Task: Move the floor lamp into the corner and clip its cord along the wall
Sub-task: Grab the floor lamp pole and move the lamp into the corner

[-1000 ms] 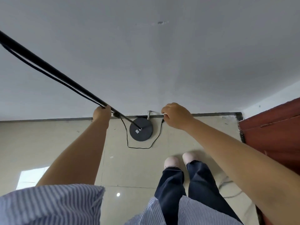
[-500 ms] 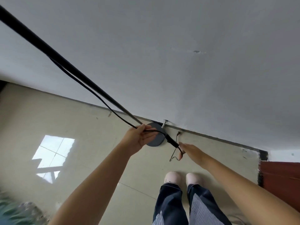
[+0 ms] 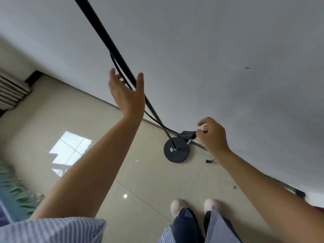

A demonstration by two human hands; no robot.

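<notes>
A: Starting at the far left of the frame, we see a blurred green patch and a bright window reflection [image 3: 71,149] on the glossy beige tile floor [image 3: 143,181]. What do we have next?

B: Our left hand [image 3: 127,95], raised in the upper middle of the frame. Its fingers are spread wide and the palm is open; the thin black metal lamp pole [image 3: 107,41] and the black cord [image 3: 121,74] running along it pass between thumb and fingers, but we are not gripping either. Whether the palm touches the pole, we cannot tell.

A: And the pole itself?

B: It slants from the top edge down to the round black lamp base [image 3: 176,150], which sits flat on the floor right of centre, close against the grey wall [image 3: 210,50].

A: Further right?

B: Our right hand [image 3: 213,135], fingers curled, pinching the end of a small black boxy piece on the cord [image 3: 188,134], held just above the base. A loose black plug end [image 3: 209,160] lies on the floor just right of the base, below our wrist.
</notes>
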